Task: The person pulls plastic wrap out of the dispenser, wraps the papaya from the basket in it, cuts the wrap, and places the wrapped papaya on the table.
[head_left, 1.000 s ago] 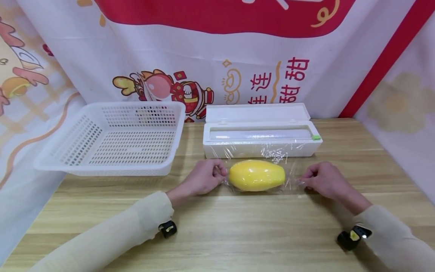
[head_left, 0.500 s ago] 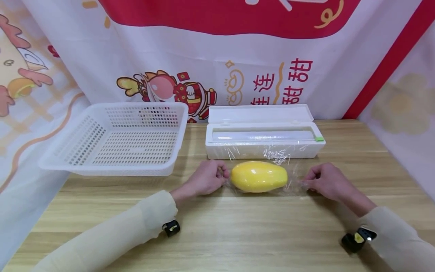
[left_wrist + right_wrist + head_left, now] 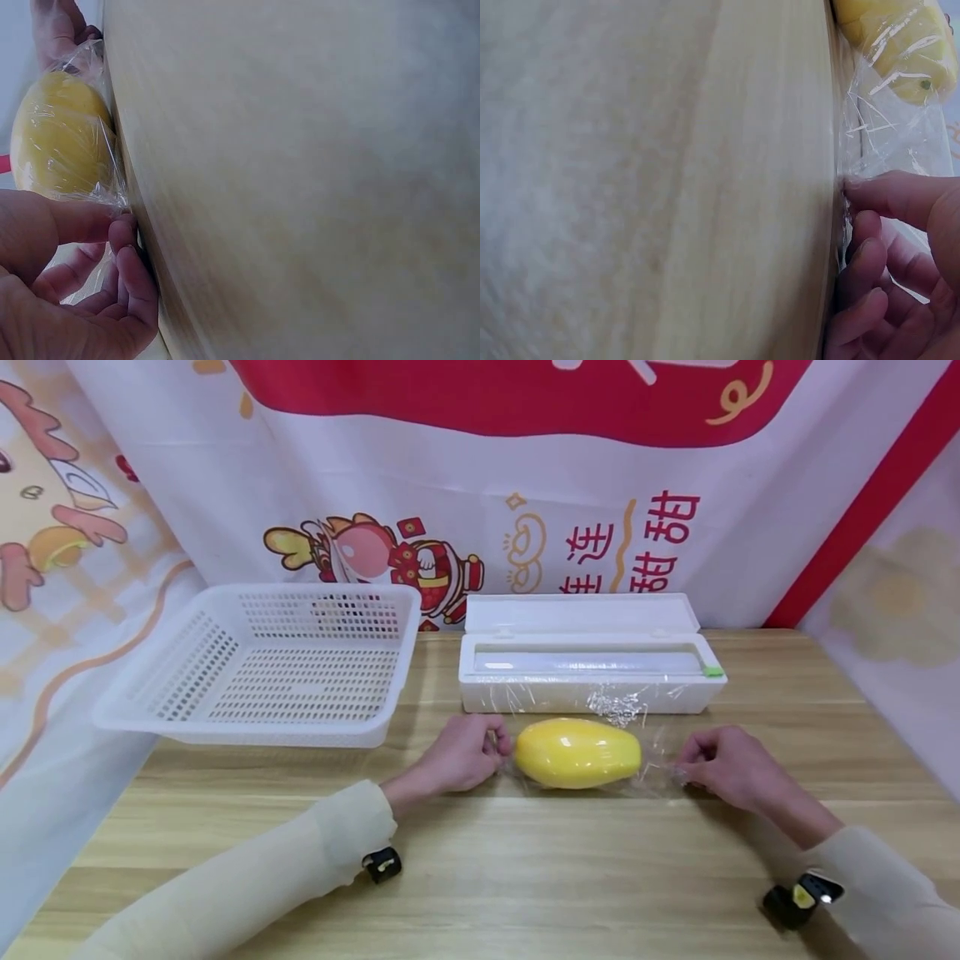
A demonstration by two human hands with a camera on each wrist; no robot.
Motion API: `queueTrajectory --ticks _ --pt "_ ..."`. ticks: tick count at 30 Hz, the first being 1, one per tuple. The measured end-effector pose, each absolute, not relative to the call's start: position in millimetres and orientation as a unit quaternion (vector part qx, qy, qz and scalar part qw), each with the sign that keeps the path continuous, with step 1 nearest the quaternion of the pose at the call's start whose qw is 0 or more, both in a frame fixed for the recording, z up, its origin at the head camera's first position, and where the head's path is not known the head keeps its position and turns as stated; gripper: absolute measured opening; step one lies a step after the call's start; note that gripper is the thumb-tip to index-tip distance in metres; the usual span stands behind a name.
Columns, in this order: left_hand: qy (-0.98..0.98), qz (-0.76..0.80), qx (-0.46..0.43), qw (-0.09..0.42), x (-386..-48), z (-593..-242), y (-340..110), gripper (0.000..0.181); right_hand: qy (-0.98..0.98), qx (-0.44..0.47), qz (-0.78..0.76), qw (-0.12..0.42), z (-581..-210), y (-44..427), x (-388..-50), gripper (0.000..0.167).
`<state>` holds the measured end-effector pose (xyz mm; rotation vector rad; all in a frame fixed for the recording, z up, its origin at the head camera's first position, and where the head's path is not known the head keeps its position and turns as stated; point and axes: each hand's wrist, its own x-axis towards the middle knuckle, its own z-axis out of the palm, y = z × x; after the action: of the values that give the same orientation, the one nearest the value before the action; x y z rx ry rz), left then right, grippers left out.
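A yellow oblong fruit (image 3: 577,753) lies on the table under clear plastic film (image 3: 660,752). At its left end my left hand (image 3: 461,753) pinches the film between thumb and fingertips; the left wrist view shows the film gathered at the fingertips (image 3: 120,217). On the other side, a little away from the fruit, my right hand (image 3: 731,770) pinches the film's right part, close to the table top. In the right wrist view the film (image 3: 885,127) stretches from the fruit (image 3: 900,45) to the thumb. The film reaches back to the front of a white box (image 3: 555,696).
The white box stands behind the fruit, its lid (image 3: 581,612) raised, with a roll (image 3: 592,662) inside and a green piece (image 3: 712,672) at its right end. A white perforated basket (image 3: 307,685) sits at the back left. Printed cloth (image 3: 420,468) hangs behind the table (image 3: 570,877).
The whole head view has shifted slightly, with everything appearing a little farther right. Both hands keep their hold on the film, and the fruit stays between them.
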<state>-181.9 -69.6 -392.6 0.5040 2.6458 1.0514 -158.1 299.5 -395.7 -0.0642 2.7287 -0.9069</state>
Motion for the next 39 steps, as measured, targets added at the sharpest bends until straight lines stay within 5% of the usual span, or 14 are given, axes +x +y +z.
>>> queueTrajectory --ticks 12,19,25,32,39 --pt "0.903 0.372 0.159 0.144 -181 -385 -74 0.017 0.939 -0.081 -0.328 0.066 -400 297 -151 0.011" --pt "0.892 0.395 0.143 0.169 -181 -385 -74 0.016 0.938 -0.056 -0.326 0.101 -397 301 -148 0.019" --pt "0.888 0.404 0.144 0.168 -178 -385 -74 0.016 0.928 -0.047 -0.344 0.135 -392 302 -145 0.041" --pt "0.887 0.405 0.148 0.167 -175 -382 -78 0.016 0.942 -0.083 -0.312 0.089 -395 296 -144 0.026" --pt "0.887 0.396 0.167 0.168 -175 -379 -76 0.018 0.949 -0.065 -0.293 0.098 -398 292 -147 0.028"
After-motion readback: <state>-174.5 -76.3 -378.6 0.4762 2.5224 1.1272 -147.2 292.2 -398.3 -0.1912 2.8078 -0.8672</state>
